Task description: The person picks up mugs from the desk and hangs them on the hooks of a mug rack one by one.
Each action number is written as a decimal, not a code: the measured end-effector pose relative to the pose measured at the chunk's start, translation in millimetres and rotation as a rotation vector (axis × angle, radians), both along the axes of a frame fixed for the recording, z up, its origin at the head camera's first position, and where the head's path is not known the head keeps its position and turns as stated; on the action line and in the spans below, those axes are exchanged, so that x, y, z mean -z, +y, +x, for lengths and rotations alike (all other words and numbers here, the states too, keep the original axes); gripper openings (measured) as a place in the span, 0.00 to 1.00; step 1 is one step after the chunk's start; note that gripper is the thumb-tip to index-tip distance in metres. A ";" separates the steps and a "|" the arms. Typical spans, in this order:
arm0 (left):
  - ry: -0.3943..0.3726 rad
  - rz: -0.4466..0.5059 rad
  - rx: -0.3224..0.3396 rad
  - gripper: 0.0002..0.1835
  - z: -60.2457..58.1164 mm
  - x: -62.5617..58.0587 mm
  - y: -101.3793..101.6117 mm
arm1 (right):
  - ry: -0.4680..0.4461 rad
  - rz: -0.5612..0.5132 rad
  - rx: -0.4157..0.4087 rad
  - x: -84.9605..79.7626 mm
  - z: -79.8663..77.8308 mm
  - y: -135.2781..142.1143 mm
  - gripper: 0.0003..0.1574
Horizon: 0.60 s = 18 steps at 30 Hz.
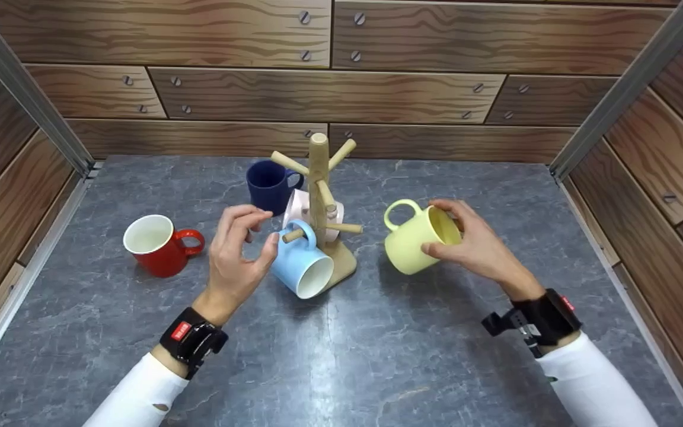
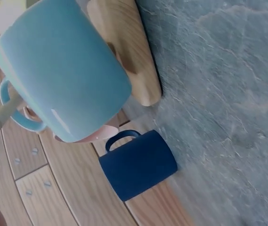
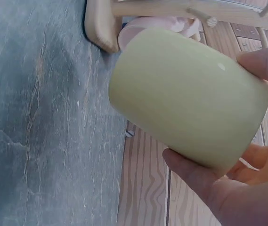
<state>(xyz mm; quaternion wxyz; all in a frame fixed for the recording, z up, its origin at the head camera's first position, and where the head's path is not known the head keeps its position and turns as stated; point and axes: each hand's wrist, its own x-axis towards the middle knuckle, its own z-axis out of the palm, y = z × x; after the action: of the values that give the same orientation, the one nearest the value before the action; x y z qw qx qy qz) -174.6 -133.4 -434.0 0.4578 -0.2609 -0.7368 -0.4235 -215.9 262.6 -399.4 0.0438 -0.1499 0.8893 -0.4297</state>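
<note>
My right hand (image 1: 484,243) grips a yellow mug (image 1: 409,246) by its rim, thumb on the near side and fingers on the far side. The mug is tilted, its handle pointing left toward the rack; its side fills the right wrist view (image 3: 185,94). A light blue mug (image 1: 297,264) hangs by its handle from a peg of the wooden mug rack (image 1: 319,196), mouth tipped downward. Just left of it is my left hand (image 1: 238,255), fingers loosely bent and holding nothing, thumb tip close to the peg's end. A pale pink mug (image 1: 298,204) sits behind the rack's post, partly hidden.
A red mug (image 1: 163,246) stands upright at the left, handle to the right. Behind the rack's left side is a dark blue mug (image 1: 267,190), also upright. Wood-patterned walls (image 1: 246,95) enclose the grey marbled tabletop (image 1: 377,367) at the back and sides.
</note>
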 end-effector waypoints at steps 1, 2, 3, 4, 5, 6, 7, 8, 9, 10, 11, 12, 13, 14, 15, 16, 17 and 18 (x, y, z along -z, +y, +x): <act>0.017 0.004 -0.002 0.14 0.5 -0.5 1.3 | -0.010 -0.004 -0.008 -0.5 0.8 1.3 0.50; 0.034 0.005 -0.002 0.13 1.2 -0.9 2.6 | -0.020 -0.010 -0.019 -1.1 1.7 2.4 0.50; 0.051 0.006 0.002 0.12 1.9 -1.3 4.2 | -0.030 -0.014 -0.028 -1.7 2.4 3.1 0.50; 0.066 0.000 0.006 0.12 2.5 -1.7 5.8 | -0.040 -0.018 -0.038 -2.5 3.4 3.8 0.50; 0.078 -0.008 0.013 0.11 3.3 -2.3 7.6 | -0.048 -0.024 -0.049 -2.9 4.1 4.3 0.50; 0.089 -0.018 0.018 0.11 4.1 -3.1 9.7 | -0.054 -0.029 -0.062 -3.8 5.0 4.6 0.50; 0.099 -0.029 0.025 0.12 4.9 -4.0 11.9 | -0.059 -0.033 -0.074 -4.5 5.9 4.5 0.50; 0.107 -0.041 0.032 0.12 5.7 -5.3 14.2 | -0.063 -0.037 -0.087 -5.1 6.6 4.2 0.50; 0.113 -0.055 0.039 0.12 6.5 -6.9 16.7 | -0.065 -0.042 -0.097 -5.6 7.3 3.8 0.50; 0.116 -0.071 0.045 0.12 7.0 -8.7 19.2 | -0.061 -0.048 -0.111 -6.1 7.8 3.3 0.49; 0.116 -0.088 0.053 0.11 7.5 -10.8 21.7 | -0.056 -0.056 -0.123 -6.6 8.2 2.5 0.49; 0.115 -0.103 0.060 0.10 8.0 -13.5 24.3 | -0.050 -0.066 -0.137 -7.1 8.8 1.6 0.48; 0.112 -0.121 0.068 0.09 8.1 -15.7 26.7 | -0.045 -0.079 -0.149 -7.5 9.1 0.6 0.48; 0.106 -0.139 0.071 0.08 8.0 -18.0 29.0 | -0.040 -0.091 -0.162 -7.7 9.2 -0.4 0.48; 0.098 -0.156 0.072 0.07 7.9 -20.0 31.2 | -0.039 -0.101 -0.173 -8.2 9.6 -1.6 0.47; 0.086 -0.170 0.077 0.07 7.8 -21.7 33.5 | -0.038 -0.112 -0.185 -8.6 9.7 -2.7 0.47; 0.073 -0.187 0.075 0.08 7.9 -23.1 35.8 | -0.041 -0.125 -0.193 -9.0 9.9 -4.1 0.47; 0.059 -0.202 0.072 0.10 7.9 -24.2 38.4 | -0.045 -0.135 -0.202 -9.4 9.8 -5.3 0.47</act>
<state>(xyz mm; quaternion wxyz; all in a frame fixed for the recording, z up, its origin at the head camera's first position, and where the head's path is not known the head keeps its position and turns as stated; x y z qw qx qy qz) -166.7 -95.0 -409.9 0.4354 -0.3442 -0.7521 -0.3554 -206.1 257.3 -389.9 0.0963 -0.2317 0.8375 -0.4854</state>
